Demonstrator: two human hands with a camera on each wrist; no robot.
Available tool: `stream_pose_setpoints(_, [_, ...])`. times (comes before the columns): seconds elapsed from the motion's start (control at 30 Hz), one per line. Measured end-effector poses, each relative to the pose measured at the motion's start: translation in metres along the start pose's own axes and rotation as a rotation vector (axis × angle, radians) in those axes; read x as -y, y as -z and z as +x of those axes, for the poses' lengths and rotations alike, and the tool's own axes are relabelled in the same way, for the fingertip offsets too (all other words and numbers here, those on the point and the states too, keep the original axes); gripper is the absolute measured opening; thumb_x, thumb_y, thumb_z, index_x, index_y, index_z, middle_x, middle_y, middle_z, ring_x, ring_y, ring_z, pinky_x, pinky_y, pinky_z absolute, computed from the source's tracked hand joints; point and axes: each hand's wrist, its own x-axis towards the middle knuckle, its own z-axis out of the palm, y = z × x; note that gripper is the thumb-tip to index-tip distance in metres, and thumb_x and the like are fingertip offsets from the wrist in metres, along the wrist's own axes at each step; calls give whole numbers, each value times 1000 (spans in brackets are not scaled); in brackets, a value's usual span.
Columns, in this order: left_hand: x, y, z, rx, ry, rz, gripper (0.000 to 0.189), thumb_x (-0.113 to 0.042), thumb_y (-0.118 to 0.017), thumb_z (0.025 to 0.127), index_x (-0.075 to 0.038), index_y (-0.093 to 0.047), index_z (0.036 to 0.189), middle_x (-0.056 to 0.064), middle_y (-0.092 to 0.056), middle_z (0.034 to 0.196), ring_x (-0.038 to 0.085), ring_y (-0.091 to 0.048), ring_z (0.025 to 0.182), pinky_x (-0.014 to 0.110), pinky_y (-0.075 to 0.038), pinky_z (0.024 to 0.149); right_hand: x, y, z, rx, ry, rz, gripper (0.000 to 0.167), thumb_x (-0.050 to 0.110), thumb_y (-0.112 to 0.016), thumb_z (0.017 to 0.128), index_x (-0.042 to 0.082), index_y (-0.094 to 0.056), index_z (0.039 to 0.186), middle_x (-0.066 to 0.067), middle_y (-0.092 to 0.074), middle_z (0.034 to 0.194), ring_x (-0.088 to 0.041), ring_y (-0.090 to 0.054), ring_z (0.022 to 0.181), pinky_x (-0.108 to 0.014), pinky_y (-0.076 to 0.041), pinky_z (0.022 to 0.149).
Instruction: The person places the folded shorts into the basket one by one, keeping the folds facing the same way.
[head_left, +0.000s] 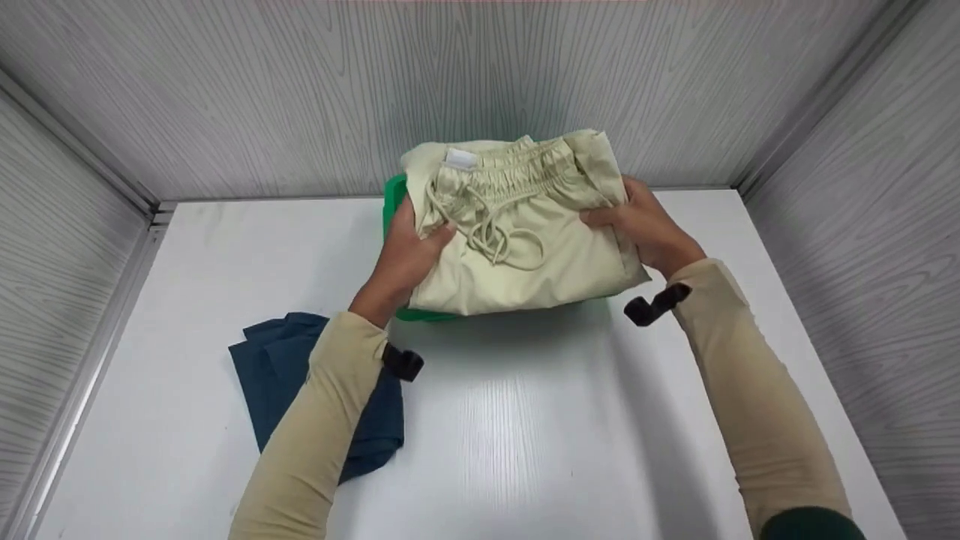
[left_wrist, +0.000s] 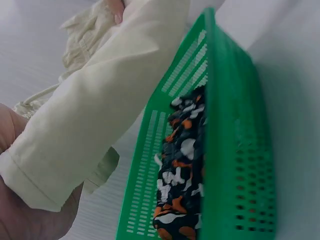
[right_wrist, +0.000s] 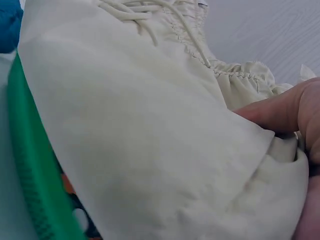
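Cream drawstring shorts (head_left: pixel 525 262), folded into a bundle, are held up between both hands over a green plastic basket (head_left: pixel 424 316). My left hand (head_left: pixel 405 255) grips their left edge, thumb on top near the knotted cord. On the opposite edge, my right hand (head_left: pixel 649 225) pinches the fabric between thumb and fingers. The gathered waistband with a white tag faces up at the far side. In the left wrist view, patterned cloth (left_wrist: pixel 180 165) in black, orange and white lies inside the basket; from the head view the shorts hide it.
A folded dark blue garment (head_left: pixel 285 367) lies on the white table (head_left: pixel 487 450) at the left, partly under the left forearm. Grey wood-grain panels (head_left: pixel 337 90) enclose the back and both sides. The basket stands near the back panel.
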Motion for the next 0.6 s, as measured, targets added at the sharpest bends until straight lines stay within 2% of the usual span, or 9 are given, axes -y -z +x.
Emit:
stream_pose_setpoints(0.1, [12, -2, 6, 3, -10, -4, 78, -14, -57, 104, -21, -8, 164, 5, -19, 166, 20, -29, 148, 36, -34, 115, -8, -2, 3, -32, 45, -77, 49, -4, -69, 88, 5, -56, 135, -9, -63, 116, -20, -63, 99, -32, -54, 85])
stream_pose_setpoints(0.2, [26, -1, 16, 16, 50, 39, 78, -12, -54, 105, -19, -4, 165, 7, -13, 168, 23, -23, 151, 38, -31, 117, -20, -6, 12, -46, 57, -189, 50, -2, -68, 90, 5, -57, 138, -12, -61, 123, -22, -59, 106, -36, -49, 94])
stream_pose_setpoints(0.33, [45, -7, 17, 98, 175, 223, 76, -11, -45, 107, -15, 6, 163, 8, -2, 170, 24, -7, 155, 42, -21, 122, -45, -15, 13, -86, 51, -432, 39, -2, -65, 91, 0, -61, 130, -13, -62, 119, -22, -55, 104, -39, -46, 93])
stream_pose_setpoints(0.37, [46, -9, 16, 119, 207, 305, 75, -11, -42, 107, -13, 8, 163, 13, -13, 168, 27, -20, 152, 41, -28, 119, -49, -16, 12, -98, 45, -506, 34, -2, -62, 91, -1, -61, 126, -14, -61, 115, -23, -54, 101, -39, -46, 90])
stream_pose_setpoints(0.43, [47, -15, 15, 150, 264, 476, 74, -9, -39, 105, -6, 9, 162, 23, -43, 148, 31, -53, 126, 38, -44, 98, -55, -21, 8, -111, 8, -660, 26, -2, -57, 92, -3, -59, 118, -17, -60, 107, -26, -52, 93, -40, -44, 82])
stream_pose_setpoints(0.47, [47, -17, 14, 157, 285, 566, 75, -7, -39, 104, -3, 10, 161, 25, -54, 133, 30, -60, 107, 36, -46, 84, -56, -23, 6, -109, -17, -735, 23, -1, -54, 94, -4, -57, 116, -19, -59, 105, -28, -50, 91, -41, -43, 80])
stream_pose_setpoints(0.5, [44, -20, 12, 159, 299, 663, 75, -6, -39, 103, 1, 10, 159, 24, -61, 115, 29, -61, 88, 36, -43, 73, -56, -25, 3, -104, -35, -816, 20, 0, -51, 95, -5, -55, 114, -21, -58, 103, -30, -51, 90, -43, -44, 78])
stream_pose_setpoints(0.57, [39, -27, 7, 126, 282, 821, 76, -3, -42, 102, 5, 10, 158, 19, -60, 89, 26, -51, 63, 37, -36, 59, -53, -31, -4, -90, -54, -952, 24, 1, -49, 97, -7, -53, 119, -26, -58, 107, -34, -55, 94, -47, -47, 80])
stream_pose_setpoints(0.6, [36, -29, 3, 104, 257, 884, 79, -2, -45, 101, 5, 10, 158, 22, -61, 94, 28, -55, 65, 38, -39, 58, -50, -35, -8, -87, -42, -1006, 27, 2, -51, 98, -9, -51, 123, -29, -57, 113, -38, -56, 100, -50, -49, 83])
